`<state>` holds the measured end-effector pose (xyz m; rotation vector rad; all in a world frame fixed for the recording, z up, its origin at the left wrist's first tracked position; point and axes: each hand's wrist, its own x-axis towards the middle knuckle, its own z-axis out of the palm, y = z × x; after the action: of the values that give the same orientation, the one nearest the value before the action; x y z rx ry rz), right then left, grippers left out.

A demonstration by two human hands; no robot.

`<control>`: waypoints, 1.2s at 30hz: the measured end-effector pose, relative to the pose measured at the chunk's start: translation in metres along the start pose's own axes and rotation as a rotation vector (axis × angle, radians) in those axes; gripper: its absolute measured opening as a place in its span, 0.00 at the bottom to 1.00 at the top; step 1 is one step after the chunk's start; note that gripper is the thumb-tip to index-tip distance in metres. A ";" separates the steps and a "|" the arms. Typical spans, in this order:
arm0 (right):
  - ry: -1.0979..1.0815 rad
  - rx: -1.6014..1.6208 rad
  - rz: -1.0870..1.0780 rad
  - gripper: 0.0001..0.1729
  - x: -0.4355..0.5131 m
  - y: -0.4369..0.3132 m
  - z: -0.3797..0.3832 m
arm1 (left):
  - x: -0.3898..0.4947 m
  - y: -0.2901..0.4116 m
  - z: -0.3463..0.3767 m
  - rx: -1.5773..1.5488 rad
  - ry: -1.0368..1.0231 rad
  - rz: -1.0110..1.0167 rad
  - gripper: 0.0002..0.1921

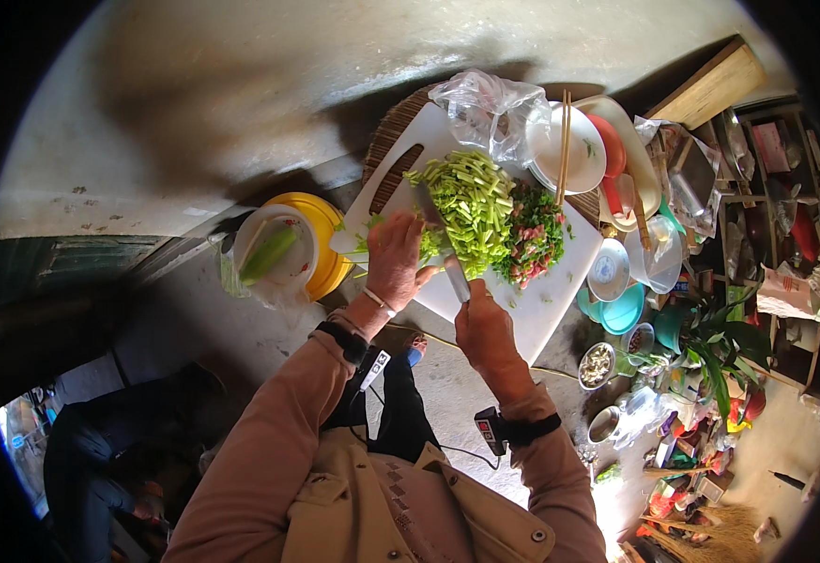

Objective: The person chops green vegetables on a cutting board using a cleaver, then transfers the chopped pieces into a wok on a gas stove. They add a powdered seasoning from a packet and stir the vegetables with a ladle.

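Note:
A white plastic cutting board [557, 295] lies before me on a round woven surface. My right hand [486, 325] is closed around the handle of a kitchen knife [429, 205], whose blade points away from me beside the chopped green stalks [469, 200]. My left hand [394, 259] rests on leafy greens at the left of the blade; its fingers are bent over them, and some stems stick out to its left. Chopped dark green leaves with reddish pieces [533, 236] lie right of the stalks.
White bowls with chopsticks [566, 151] and a clear plastic bag [491, 112] sit at the far edge. Left stands a bowl [296, 264] holding a green gourd, by a yellow basin [332, 264]. Several bowls and a plant [723, 345] are at right. Another person [100, 443] is lower left.

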<state>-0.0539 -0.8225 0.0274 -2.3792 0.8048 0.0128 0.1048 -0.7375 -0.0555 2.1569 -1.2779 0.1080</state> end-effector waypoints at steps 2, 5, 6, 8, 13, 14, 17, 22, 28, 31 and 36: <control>-0.026 -0.078 0.014 0.15 0.003 -0.003 0.008 | -0.005 -0.008 -0.004 -0.027 -0.072 0.004 0.31; -0.059 -0.103 0.036 0.16 0.010 -0.001 0.022 | -0.007 -0.017 0.004 -0.112 -0.047 0.056 0.22; -0.061 -0.086 0.032 0.16 0.014 0.001 0.026 | -0.006 -0.019 0.009 -0.122 -0.033 0.070 0.20; -0.067 -0.079 0.025 0.16 0.024 0.005 0.034 | -0.009 -0.019 0.014 -0.140 -0.006 0.087 0.15; 0.037 0.032 0.016 0.14 0.034 0.011 0.040 | -0.006 -0.019 0.017 -0.200 -0.002 0.082 0.14; 0.036 0.053 0.051 0.13 0.032 0.012 0.036 | -0.003 -0.018 0.018 -0.221 -0.002 0.093 0.14; 0.154 0.083 0.035 0.13 0.025 0.009 0.021 | 0.011 -0.015 0.019 -0.225 -0.039 0.093 0.18; 0.025 -0.003 0.037 0.13 0.011 -0.005 0.005 | 0.000 -0.014 -0.007 -0.175 -0.063 0.001 0.32; -0.099 -0.051 0.067 0.13 0.025 -0.007 0.027 | -0.007 -0.032 -0.001 -0.224 -0.061 0.106 0.22; -0.045 -0.028 0.050 0.13 0.032 -0.006 0.039 | -0.005 -0.037 0.008 -0.303 -0.020 0.118 0.18; 0.106 0.063 0.034 0.12 0.035 -0.003 0.032 | 0.008 -0.025 0.015 -0.340 0.010 0.152 0.15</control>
<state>-0.0177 -0.8222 -0.0039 -2.3220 0.8823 -0.1240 0.1255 -0.7430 -0.0759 1.7699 -1.3458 -0.0350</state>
